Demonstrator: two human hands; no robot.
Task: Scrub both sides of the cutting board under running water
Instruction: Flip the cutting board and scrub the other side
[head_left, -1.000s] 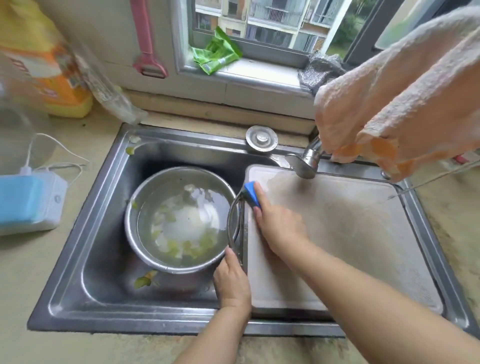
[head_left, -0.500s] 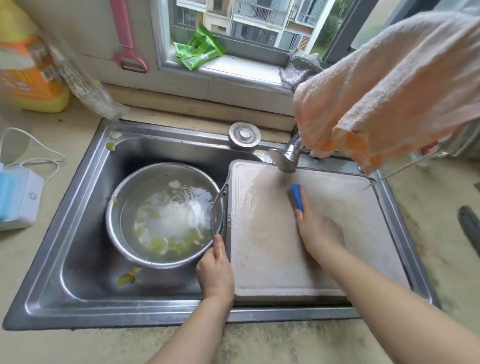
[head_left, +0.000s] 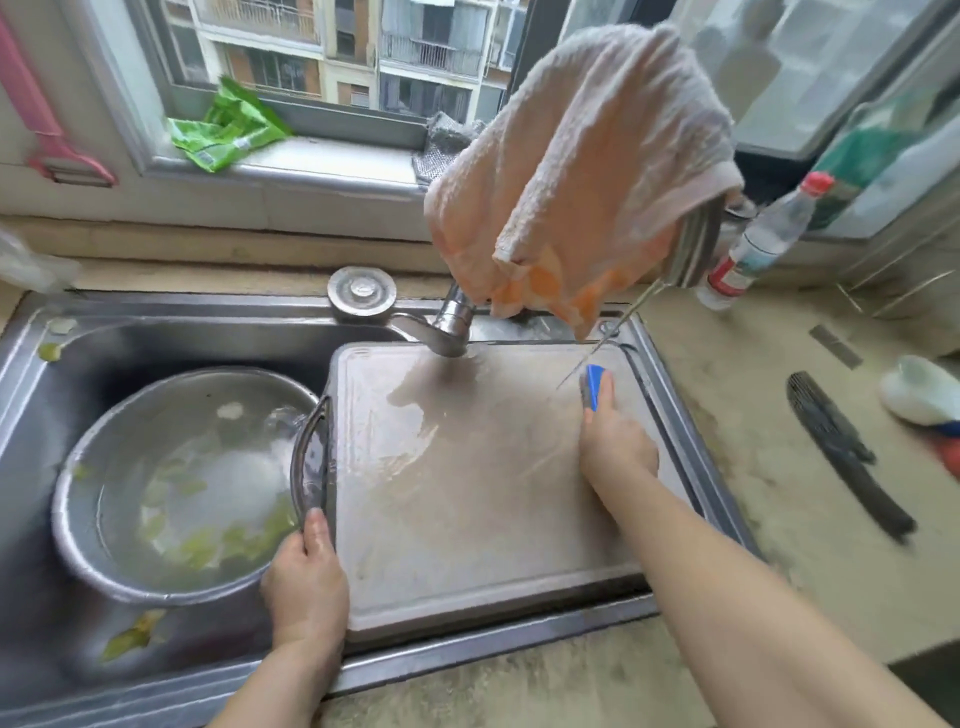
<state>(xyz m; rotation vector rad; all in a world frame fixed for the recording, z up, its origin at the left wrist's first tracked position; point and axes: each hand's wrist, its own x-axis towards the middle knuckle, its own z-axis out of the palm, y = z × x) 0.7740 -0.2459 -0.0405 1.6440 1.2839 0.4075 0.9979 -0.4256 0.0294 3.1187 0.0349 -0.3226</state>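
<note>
Currently: your left hand (head_left: 306, 587) gripped the cutting board (head_left: 467, 499) edge | your right hand (head_left: 615, 447) pinched the blue scrubber (head_left: 594, 386) onto it | faucet (head_left: 449, 325) ran above.

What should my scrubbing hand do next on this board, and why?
Probably sweep the blue scrubber from the far right corner toward the wet patch under the faucet. The right hand sits at the cutting board's edge, while the left hand steadies it.
</note>
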